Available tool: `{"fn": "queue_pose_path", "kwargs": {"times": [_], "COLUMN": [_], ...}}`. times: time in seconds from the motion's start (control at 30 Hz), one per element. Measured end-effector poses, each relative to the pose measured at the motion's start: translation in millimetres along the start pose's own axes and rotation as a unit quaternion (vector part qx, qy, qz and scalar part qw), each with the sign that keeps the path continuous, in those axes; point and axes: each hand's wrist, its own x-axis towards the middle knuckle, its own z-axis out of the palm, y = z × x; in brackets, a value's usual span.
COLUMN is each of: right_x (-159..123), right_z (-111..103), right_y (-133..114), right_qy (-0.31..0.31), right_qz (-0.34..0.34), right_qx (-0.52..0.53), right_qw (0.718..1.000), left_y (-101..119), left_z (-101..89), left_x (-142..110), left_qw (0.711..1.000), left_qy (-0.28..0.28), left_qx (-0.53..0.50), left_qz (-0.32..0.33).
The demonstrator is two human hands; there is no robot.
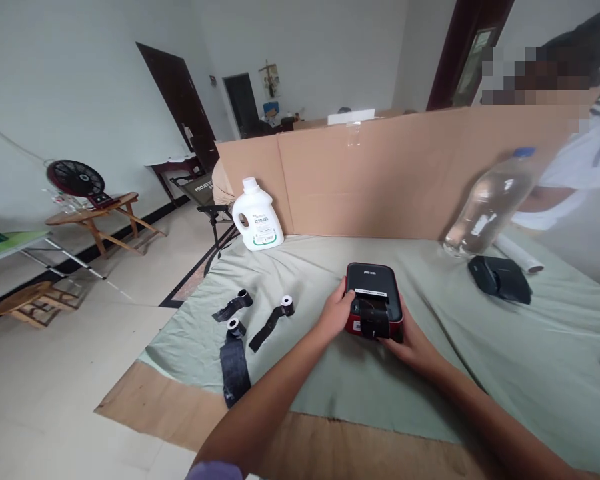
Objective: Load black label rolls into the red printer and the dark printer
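Observation:
A small black and red label printer (372,285) sits on the pale green cloth (530,360), with a black strip of paper (374,319) coming out of its front. My left hand (336,313) grips the printer's left side, fingers curled against it. My right hand (411,339) holds the printer's front right corner, close to the black strip. Left of the printer lie three small rolls with black tape partly unrolled (234,306) (273,320) (233,360).
A white detergent jug (257,217) stands at the back left before a cardboard wall (380,173). A clear plastic bottle (490,203), a black pouch (500,278) and a white tube (519,255) are at the right. Another person's white sleeve (580,160) shows behind.

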Motion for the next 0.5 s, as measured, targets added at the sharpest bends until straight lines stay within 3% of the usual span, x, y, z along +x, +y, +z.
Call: {"fn": "queue_pose_path", "kwargs": {"times": [0.07, 0.17, 0.27, 0.37, 0.5], "right_x": [10.0, 45.8, 97.6, 149.0, 200.4], "right_z": [9.1, 32.8, 69.0, 116.1, 183.3], "right_y": [-8.7, -24.3, -41.4, -52.5, -48.8], "right_qy": [0.002, 0.001, -0.011, -0.027, -0.038], "right_qz": [-0.04, -0.097, -0.121, -0.095, -0.101], "right_qx": [-0.044, -0.086, -0.07, -0.055, -0.033], "right_qw": [0.998, 0.992, 0.99, 0.994, 0.994], "left_y": [0.7, 12.4, 31.6, 43.8, 36.2], "left_z": [-7.0, -39.4, -88.9, -145.3, -215.1], "left_x": [7.0, 19.0, 37.4, 59.3, 83.3], "left_qw": [0.999, 0.996, 0.989, 0.982, 0.971], "left_qy": [0.008, 0.032, 0.073, 0.125, 0.198], "left_qx": [-0.032, -0.078, -0.121, -0.135, -0.135], "left_qz": [-0.002, 0.015, 0.032, 0.037, 0.006]}}
